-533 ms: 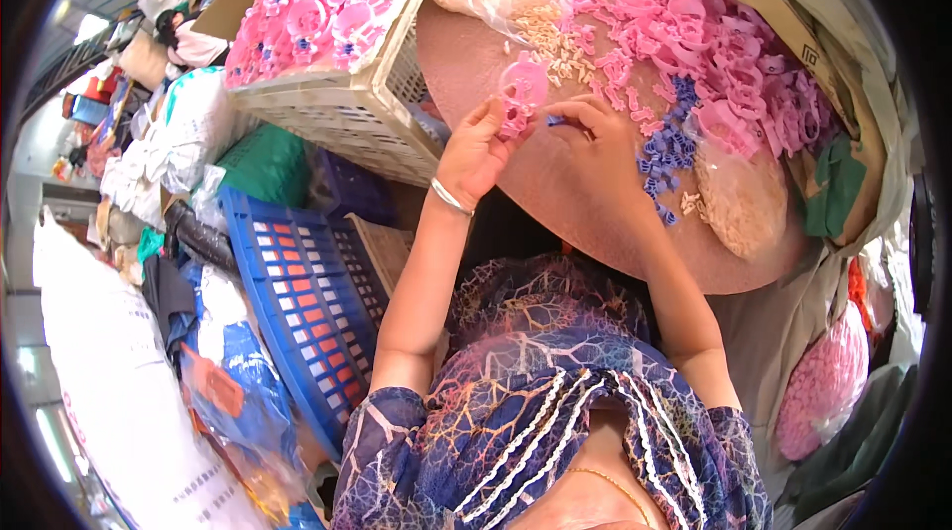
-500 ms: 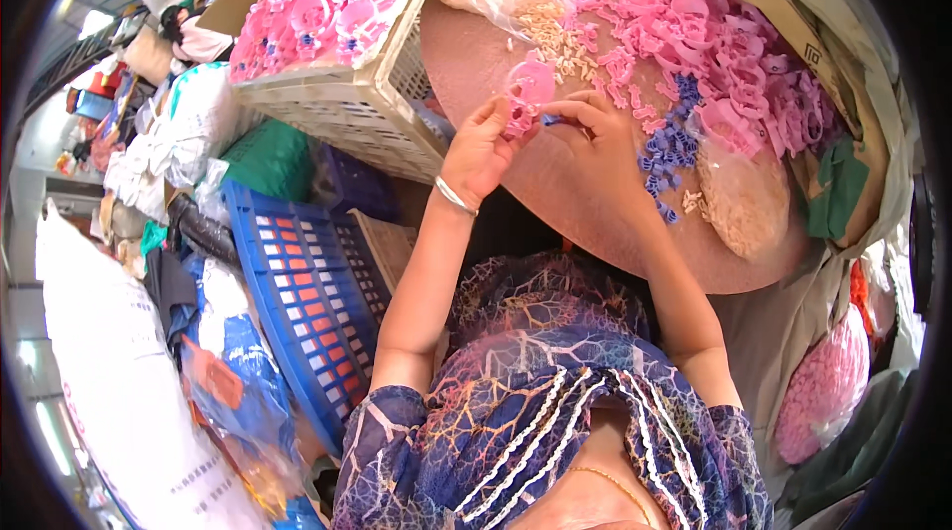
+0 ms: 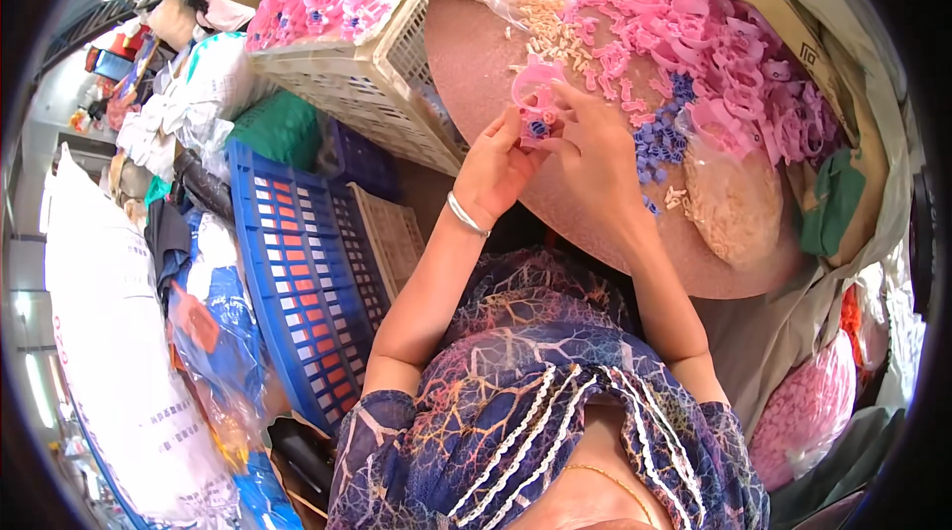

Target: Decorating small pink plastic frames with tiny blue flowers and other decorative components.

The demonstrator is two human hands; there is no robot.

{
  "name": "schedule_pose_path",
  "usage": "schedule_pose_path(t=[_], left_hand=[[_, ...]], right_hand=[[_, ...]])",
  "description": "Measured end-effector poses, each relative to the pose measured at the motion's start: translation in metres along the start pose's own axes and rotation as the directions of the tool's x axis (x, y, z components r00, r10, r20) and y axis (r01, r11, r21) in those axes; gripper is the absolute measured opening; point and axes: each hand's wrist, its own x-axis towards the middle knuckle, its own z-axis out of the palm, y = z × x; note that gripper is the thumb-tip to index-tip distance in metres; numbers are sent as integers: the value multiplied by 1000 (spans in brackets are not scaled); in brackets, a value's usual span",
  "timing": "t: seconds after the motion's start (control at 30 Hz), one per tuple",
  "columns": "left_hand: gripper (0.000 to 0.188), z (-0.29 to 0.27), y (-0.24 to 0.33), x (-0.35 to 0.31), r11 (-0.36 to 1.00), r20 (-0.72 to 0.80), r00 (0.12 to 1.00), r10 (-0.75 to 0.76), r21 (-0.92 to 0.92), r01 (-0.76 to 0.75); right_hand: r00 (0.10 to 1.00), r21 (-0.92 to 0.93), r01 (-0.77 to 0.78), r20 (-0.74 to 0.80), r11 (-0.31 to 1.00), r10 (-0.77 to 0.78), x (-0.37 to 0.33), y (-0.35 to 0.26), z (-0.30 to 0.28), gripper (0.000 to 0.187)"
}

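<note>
Between my two hands is a pink plastic part [image 3: 536, 84] with a round ring at its top and a small blue striped piece [image 3: 537, 128] at its lower end. My left hand [image 3: 496, 168] pinches its lower left side, and a light bangle circles that wrist. My right hand [image 3: 600, 148] is closed on the part's right side, its forefinger near the ring and its thumb lower down. Beyond the hands lie loose cream-coloured pegs [image 3: 557, 39]. To the right are a pile of small blue striped pieces [image 3: 658, 148] and a heap of pink plastic parts [image 3: 684, 24].
A round-edged table [image 3: 466, 49] carries the heaps and a clear bag of cream pegs [image 3: 734, 195]. Left of it stands a white crate [image 3: 347, 74] topped with pink parts bearing blue pieces. A blue basket [image 3: 288, 262] is nearer my left arm. Sacking [image 3: 863, 123] borders the table's right.
The blue piece, formerly in my right fingers beside the pink part, now sits on the part's lower end. My right hand has closed in onto the part.
</note>
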Motion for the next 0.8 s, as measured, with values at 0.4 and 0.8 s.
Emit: schedule_pose_path(t=[0.4, 0.8], left_hand=[[44, 20, -34, -8, 968, 54, 998, -40, -245, 52], [35, 27, -56, -20, 983, 10, 995, 94, -161, -92]], right_hand=[[932, -74, 42, -357, 996, -66, -32, 15, -2, 53], [934, 135, -88, -332, 987, 129, -58, 6, -1, 13]])
